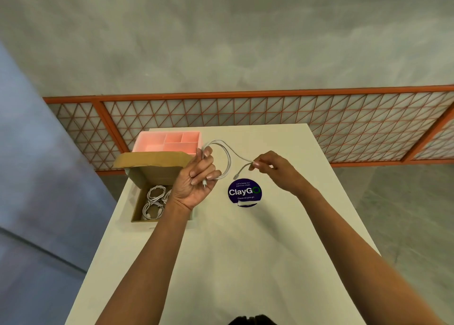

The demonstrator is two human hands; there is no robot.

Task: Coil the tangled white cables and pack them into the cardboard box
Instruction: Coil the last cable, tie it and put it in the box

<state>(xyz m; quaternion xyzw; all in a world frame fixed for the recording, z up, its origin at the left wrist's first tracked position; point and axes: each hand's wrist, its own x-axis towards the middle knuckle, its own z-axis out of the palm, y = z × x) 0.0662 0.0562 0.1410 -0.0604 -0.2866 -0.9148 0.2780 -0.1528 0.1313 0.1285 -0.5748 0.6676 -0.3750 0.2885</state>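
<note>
Head view, looking down on a white table [245, 263].

Cardboard box [157, 172]: stands open at the table's left edge, with its lid flap raised on the far side. Inside lie coiled cables [154, 199], white and wound into small loops that touch one another on the box floor. At least two or three coils show. The exact count cannot be told, because the left wrist covers the right part of the interior.

Pink tray [169, 140]: just behind the box and touching or nearly touching its raised flap. Inner walls divide it into several compartments, a long one at the left and smaller ones at the right. Its near edge is hidden behind the flap.

White cable [229, 156]: held up above the table between both hands, right of the box and not inside it. It forms one open loop and then runs on to the right.

Left hand [194, 179]: raised over the box's right edge, palm toward the camera. The fingers are curled round the gathered loop of the cable, with the thumb alongside. One plug end pokes out below the fingers at the palm.

Right hand [272, 168]: held above the table, well apart from the left. Thumb and forefinger pinch the cable close to its other end, and the free plug hangs down just beside the fingertips.

Round blue sticker [245, 192]: reads "ClayGo" and lies flat on the table below the hanging plug.

Orange lattice panel [270, 111]: runs behind the table's far edge.
</note>
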